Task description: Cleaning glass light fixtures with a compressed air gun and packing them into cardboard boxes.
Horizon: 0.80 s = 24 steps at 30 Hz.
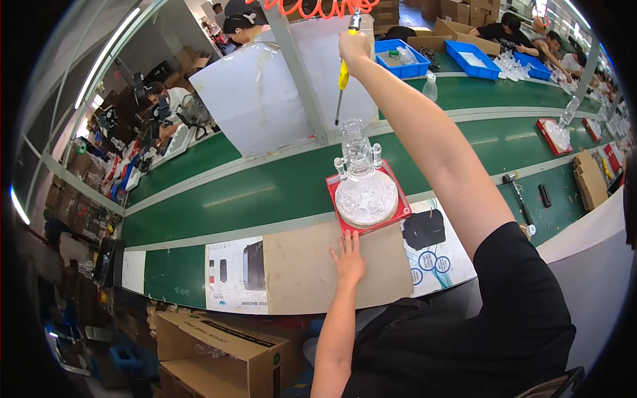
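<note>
An open cardboard box (219, 355) sits nearest, low and to the left, below the bench edge. Above it, a flat brown cardboard sheet (305, 268) lies on the near strip of the bench, with printed paper sheets (232, 275) showing on both sides of it. The left hand (348, 257) rests flat on this cardboard, fingers spread and pointing far, gripping nothing; its fingertips are just beside the near edge of a red tray (399, 211).

The red tray lies at the seam between the cardboard and the green conveyor belt (265, 189). On it stands a clear plastic assembly (363, 182): a wide round base with a narrower stacked tower rising upright from its middle and 2 small posts beside the tower.

To the right, on the belt, lie a hammer (517, 196) and a small black bar (544, 195), well apart from the tray.

Farther off and higher, the right hand (355, 48) is raised on an outstretched arm and closed around a yellow-handled screwdriver (342, 83). The tool hangs point down, its tip above the top of the clear tower and not touching it. An orange coiled cord (308, 8) runs overhead near the hand. Behind stands a white panel (262, 93) on a grey post.

At the far side, 2 blue bins (405, 58) sit on a second green bench, where other people work.
</note>
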Available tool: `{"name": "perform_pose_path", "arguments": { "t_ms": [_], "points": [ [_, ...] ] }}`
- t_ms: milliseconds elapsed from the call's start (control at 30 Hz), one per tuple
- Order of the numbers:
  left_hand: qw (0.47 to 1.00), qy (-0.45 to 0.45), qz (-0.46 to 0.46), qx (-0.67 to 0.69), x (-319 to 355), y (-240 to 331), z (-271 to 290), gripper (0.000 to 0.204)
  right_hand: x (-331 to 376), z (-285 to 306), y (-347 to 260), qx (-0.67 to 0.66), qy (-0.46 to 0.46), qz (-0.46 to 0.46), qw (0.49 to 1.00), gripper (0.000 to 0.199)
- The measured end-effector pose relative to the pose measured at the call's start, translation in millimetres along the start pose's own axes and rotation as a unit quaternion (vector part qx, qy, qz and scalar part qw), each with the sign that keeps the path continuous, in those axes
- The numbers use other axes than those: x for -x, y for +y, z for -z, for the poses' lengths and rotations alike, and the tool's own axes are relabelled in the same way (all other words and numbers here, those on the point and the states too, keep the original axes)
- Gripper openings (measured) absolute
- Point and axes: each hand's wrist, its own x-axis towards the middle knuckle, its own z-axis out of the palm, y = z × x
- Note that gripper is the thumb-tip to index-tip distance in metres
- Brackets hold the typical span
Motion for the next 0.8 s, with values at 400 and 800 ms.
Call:
{"name": "perform_pose_path", "arguments": {
  "t_ms": [400,800],
  "points": [
    [0.999,-0.007,0.018,0.042,0.5,-1.6,-8.0,0.095,10.1,-11.7,44.7,0.044,-0.017,-0.025,0.999,0.035],
    [0.998,-0.004,0.011,0.055,0.5,-2.1,-6.4,0.096,-21.9,24.8,83.4,0.058,0.012,0.002,0.998,0.033]
  ]
}}
